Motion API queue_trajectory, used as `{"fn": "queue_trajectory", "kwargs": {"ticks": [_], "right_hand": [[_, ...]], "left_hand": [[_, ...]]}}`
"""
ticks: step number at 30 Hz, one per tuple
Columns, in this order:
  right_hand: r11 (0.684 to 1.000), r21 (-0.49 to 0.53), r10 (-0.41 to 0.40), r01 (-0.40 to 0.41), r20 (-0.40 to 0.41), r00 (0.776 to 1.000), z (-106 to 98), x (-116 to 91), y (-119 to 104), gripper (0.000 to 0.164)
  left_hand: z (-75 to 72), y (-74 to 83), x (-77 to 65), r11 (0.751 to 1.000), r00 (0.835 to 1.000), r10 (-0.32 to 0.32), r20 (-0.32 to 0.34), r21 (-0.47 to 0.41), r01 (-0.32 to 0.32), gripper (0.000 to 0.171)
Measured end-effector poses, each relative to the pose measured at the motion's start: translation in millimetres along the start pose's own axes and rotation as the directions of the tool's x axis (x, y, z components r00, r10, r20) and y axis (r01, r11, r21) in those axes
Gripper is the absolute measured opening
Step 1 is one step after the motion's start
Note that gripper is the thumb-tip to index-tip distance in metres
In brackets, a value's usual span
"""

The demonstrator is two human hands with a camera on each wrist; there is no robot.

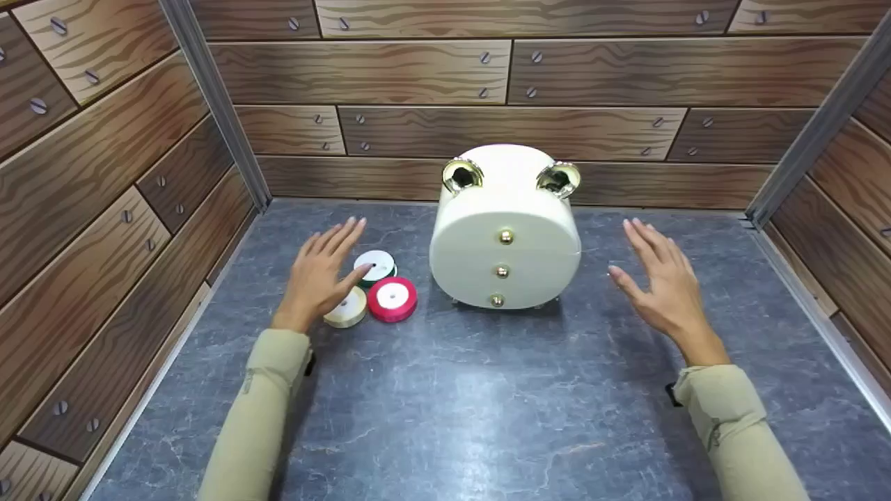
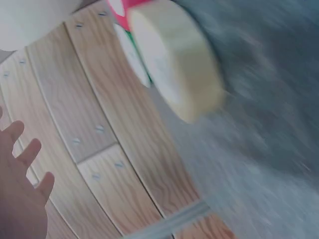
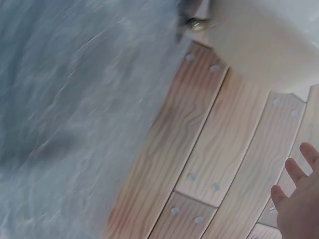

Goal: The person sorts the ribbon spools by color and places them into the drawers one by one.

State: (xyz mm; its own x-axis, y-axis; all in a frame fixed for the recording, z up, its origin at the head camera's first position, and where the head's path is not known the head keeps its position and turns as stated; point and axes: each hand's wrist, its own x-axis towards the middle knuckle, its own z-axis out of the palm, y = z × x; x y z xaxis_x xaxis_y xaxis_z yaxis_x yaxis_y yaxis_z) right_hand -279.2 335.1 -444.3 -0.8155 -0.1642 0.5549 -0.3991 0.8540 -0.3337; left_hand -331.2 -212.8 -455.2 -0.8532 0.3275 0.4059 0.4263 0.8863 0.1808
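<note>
Rounded cream box (image 1: 505,216), gold knobs (image 1: 502,271), spools (image 1: 392,305), left fingers (image 1: 349,237) outstretched, right fingers (image 1: 640,243) likewise, empty

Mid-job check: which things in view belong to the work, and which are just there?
Likely the work, judging by nearness to the hands:
- cream spool, red spool and green-edged spool, by the left hand
- white rounded box, between the spools and the right hand

Just surroundings:
- grey tabletop
- wood-patterned walls
</note>
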Motion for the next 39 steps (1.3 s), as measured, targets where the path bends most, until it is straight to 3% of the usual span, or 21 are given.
{"fn": "queue_trajectory", "kwargs": {"ticks": [7,11,16,22,28,39], "right_hand": [[0.988,0.147,-0.038,0.057,-0.129,0.991,0,12,-29,0.068],[0.973,0.2,-0.078,0.116,-0.189,0.979,1,18,-46,0.066],[0.951,0.266,-0.101,0.156,-0.208,0.973,3,24,-64,0.064],[0.925,0.329,-0.126,0.188,-0.203,0.971,7,30,-81,0.063],[0.891,0.395,-0.155,0.223,-0.197,0.968,12,36,-95,0.058],[0.844,0.502,-0.12,0.187,-0.162,0.979,24,42,-122,0.046]], "left_hand": [[-10.6,31.8,32.7,0.993,1.0,0.008,-0.02,-0.114,-0.01,0.074],[-16.0,49.0,51.2,0.985,0.997,0.047,-0.06,-0.165,-0.057,0.073],[-18.9,66.8,68.9,0.967,0.992,0.095,-0.084,-0.227,-0.112,0.072],[-18.8,81.1,85.0,0.932,0.987,0.106,-0.117,-0.334,-0.139,0.071],[-14.4,92.1,99.0,0.87,0.98,0.116,-0.16,-0.46,-0.178,0.069],[-4.0,106.0,116.4,0.681,0.97,0.145,-0.193,-0.692,-0.24,0.069]]}}
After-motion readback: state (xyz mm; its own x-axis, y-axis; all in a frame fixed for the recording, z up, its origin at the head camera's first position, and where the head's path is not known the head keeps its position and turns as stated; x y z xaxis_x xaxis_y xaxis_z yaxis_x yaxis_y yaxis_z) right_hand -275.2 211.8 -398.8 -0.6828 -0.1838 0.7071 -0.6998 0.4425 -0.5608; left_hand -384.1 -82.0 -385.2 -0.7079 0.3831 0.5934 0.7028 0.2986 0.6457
